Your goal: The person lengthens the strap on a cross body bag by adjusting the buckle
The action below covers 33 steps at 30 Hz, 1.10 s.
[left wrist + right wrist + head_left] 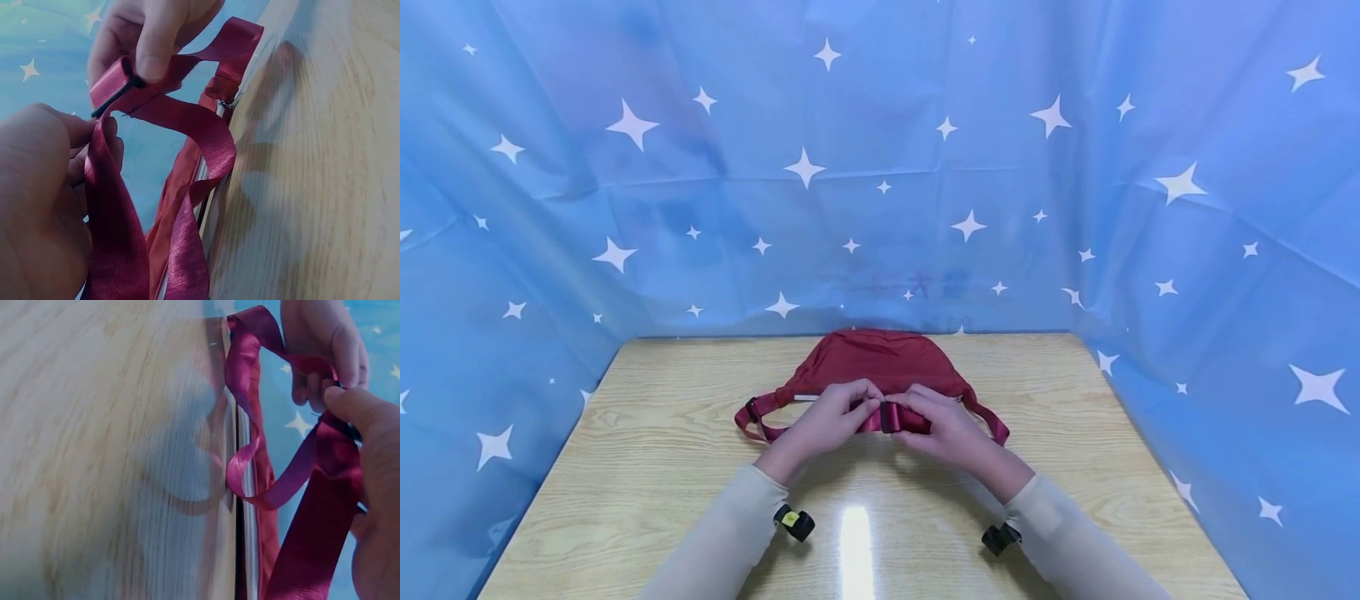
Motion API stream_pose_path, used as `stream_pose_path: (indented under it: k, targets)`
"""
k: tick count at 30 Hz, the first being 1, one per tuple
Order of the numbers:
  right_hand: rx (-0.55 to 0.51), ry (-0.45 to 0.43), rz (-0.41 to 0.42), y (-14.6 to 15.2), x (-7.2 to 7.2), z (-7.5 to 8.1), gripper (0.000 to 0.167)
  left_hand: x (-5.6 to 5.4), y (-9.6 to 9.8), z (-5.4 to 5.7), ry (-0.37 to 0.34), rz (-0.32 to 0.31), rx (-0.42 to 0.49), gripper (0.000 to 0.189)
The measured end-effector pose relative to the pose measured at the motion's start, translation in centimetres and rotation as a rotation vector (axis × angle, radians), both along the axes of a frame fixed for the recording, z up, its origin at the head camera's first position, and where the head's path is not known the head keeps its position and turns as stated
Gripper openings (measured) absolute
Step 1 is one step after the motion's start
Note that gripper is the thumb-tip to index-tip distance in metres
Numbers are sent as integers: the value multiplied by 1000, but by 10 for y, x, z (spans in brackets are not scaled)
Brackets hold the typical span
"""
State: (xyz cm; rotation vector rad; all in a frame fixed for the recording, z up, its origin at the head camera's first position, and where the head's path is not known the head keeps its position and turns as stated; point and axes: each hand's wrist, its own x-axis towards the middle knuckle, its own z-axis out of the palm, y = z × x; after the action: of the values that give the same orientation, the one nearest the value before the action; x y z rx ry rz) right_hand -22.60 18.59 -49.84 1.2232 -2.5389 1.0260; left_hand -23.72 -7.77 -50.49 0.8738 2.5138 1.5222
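Note:
A dark red waist bag [880, 360] lies at the back of the table, its webbing strap [119, 250] lifted in front of it. My left hand [838, 408] pinches the strap just left of a black slider buckle [890, 417]. On the other side, my right hand [943, 425] grips the strap with the thumb [152, 62] close against the buckle. A doubled loop of strap [112, 87] passes through the buckle. Below the hands, a slack curl of strap [240, 475] hangs near the bag's zipper [249, 537]. The right fingers partly hide the buckle in the right wrist view.
The pale wooden table [647, 492] carries the bag close to its far edge. Blue cloth with white stars [880, 208] surrounds the back and sides. A second black adjuster [752, 408] sits on the strap's left end. Each sleeve bears a small black wrist device [795, 522].

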Motion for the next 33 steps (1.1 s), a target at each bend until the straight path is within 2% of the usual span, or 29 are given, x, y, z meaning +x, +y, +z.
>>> stream_pose_path:
  k: [5, 12, 15, 22, 33]
  targets:
    - [1, -8, 1, 0, 2, 3, 55, 0, 1, 1, 14, -16, -3, 12]
    - [-7, 18, -3, 6, 3, 4, 54, 4, -19, 2, -3, 16, -178, 11]
    - [-9, 4, -20, 10, 4, 3, 56, 6, -28, 1, -22, 6, -205, 9]
    - [-5, -46, -41, 12, 5, 5, 59, 6, -33, 3, -30, -43, -148, 11]
    - [-60, -47, 18, 8, 4, 4, 60, 7, -19, 9, -49, -87, -102, 13]
